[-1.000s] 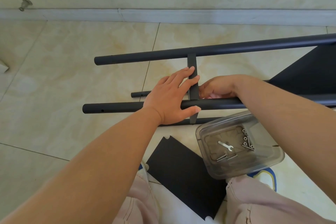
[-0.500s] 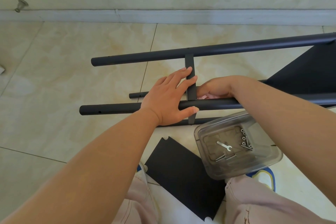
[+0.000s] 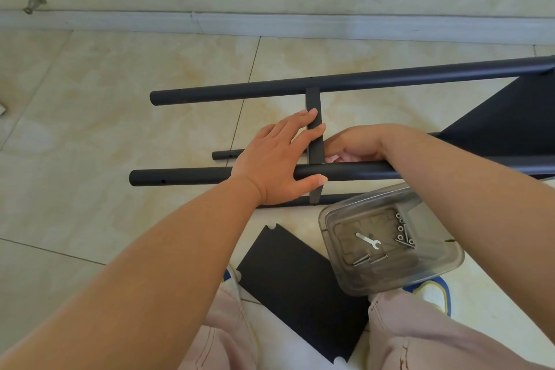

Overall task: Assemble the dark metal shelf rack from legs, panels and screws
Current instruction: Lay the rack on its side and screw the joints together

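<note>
**Hands at the crossbar joint of the half-built rack**

The rack (image 3: pixel 345 173) lies on its side on the tile floor (image 3: pixel 90 135), its legs running left to right across the view. The near leg (image 3: pixel 180 177) and far leg (image 3: pixel 240 92) are joined by a short flat crossbar (image 3: pixel 313 117) that runs away from the person, at right angles to both. One panel (image 3: pixel 510 117) is already mounted at the right end.

The left hand (image 3: pixel 276 159) lies flat and open over the joint: fingers straight along the crossbar's left side, palm over the near leg, thumb just below that leg. It presses rather than grips. The right hand (image 3: pixel 357 144) reaches in from the right, just beyond the near leg and right beside the crossbar, fingers curled under. It may be pinching a screw or working at the joint, but I cannot tell, as the wrist and leg hide its fingertips.

So the joint where the crossbar meets the near leg sits between the two hands, touching the left and close to the right. The right hand looks better placed for fastening while the left steadies.

Nearer the person, a clear tub (image 3: pixel 390 243) holds screws (image 3: pixel 404 233) and a small spanner (image 3: pixel 368 240). A loose panel (image 3: pixel 300 288) lies flat on the floor between the knees, left of the tub.
</note>
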